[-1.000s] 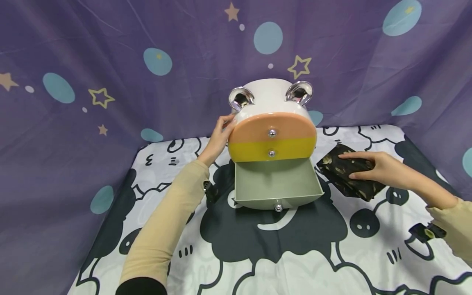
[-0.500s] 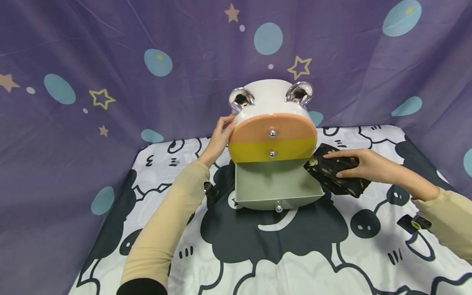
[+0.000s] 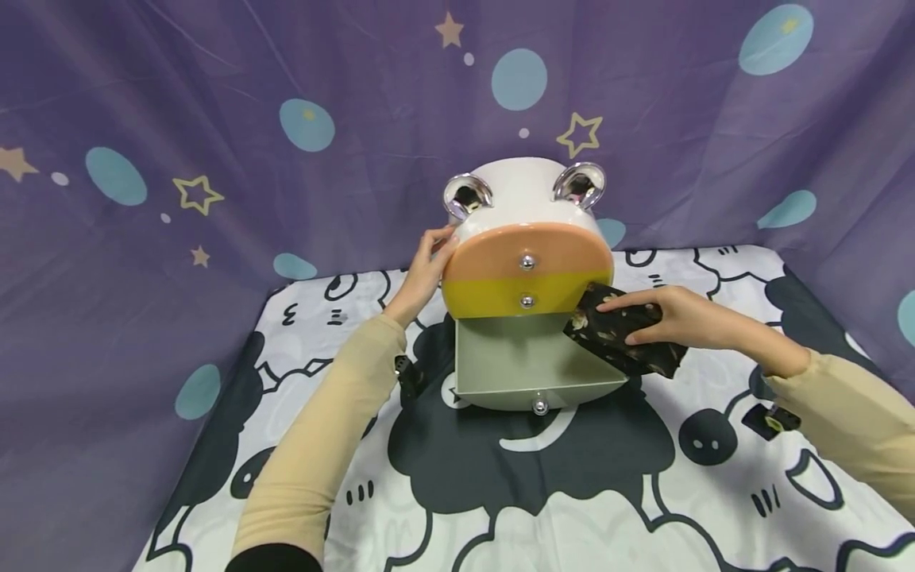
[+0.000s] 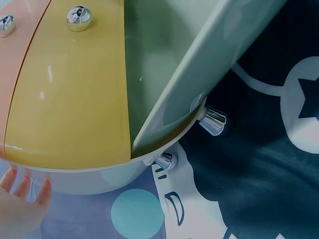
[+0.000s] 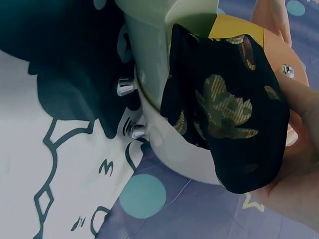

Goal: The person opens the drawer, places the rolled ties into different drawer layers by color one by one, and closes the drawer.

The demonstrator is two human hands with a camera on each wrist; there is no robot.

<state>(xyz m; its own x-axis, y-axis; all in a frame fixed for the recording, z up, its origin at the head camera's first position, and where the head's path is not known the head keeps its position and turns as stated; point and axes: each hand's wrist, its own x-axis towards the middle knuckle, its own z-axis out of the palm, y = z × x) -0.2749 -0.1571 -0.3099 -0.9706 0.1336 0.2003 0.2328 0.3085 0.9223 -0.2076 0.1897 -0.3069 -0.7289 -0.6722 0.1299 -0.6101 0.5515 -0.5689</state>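
Observation:
In the head view a small drawer cabinet [image 3: 520, 187] with a white rounded top and two silver ears stands on the cloth-covered table. Its orange drawer [image 3: 486, 253] and yellow drawer [image 3: 486, 296] are closed; the green bottom drawer [image 3: 500, 357] is pulled out, its visible inside bare. My left hand [image 3: 427, 266] touches the cabinet's left side with extended fingers [image 4: 44, 191]. Pinched between thumb and fingers of my right hand [image 3: 679, 319] is a folded black cloth [image 3: 608, 330] with gold flowers, its left end over the drawer's right side.
The table carries a black-and-white cartoon cloth [image 3: 565, 532]. A purple curtain [image 3: 386, 95] with stars and blue ovals hangs close behind the cabinet. Small silver feet [image 4: 213, 122] support the cabinet. A silver knob [image 3: 540, 407] sticks out from the open drawer's front.
My right hand has moved left with the black cloth, from beside the cabinet to over the open drawer's right edge. The left hand and the cabinet have stayed in place.

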